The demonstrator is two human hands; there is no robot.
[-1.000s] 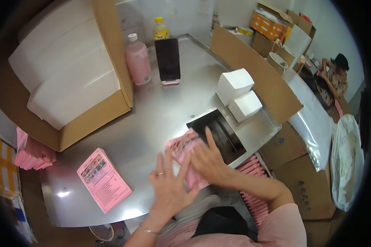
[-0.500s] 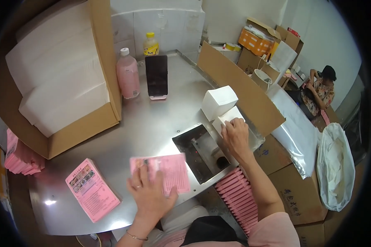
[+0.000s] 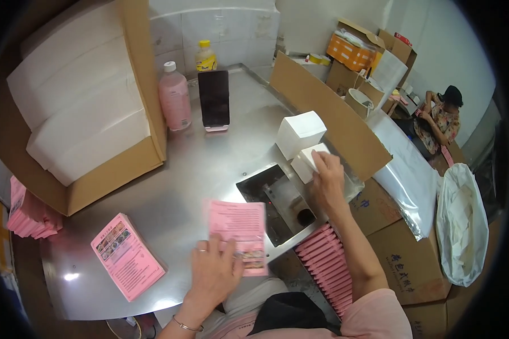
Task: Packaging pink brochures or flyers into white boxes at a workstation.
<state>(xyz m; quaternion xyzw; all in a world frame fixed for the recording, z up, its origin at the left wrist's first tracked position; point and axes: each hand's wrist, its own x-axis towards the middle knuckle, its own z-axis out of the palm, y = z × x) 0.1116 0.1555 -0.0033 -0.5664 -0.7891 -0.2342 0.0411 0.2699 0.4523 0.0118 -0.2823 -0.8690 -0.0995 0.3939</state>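
Left hand [image 3: 214, 272] lies open, fingers loosely spread over the near-left part of a pink printed packet [image 3: 237, 219], probably steadying it. Farther off, right hand [image 3: 329, 179] curls at the smaller white paper stack [image 3: 303, 168]; can't tell if it's pinched. Taller white paper stack [image 3: 300, 135] just beyond those fingers, likely for easy reach.
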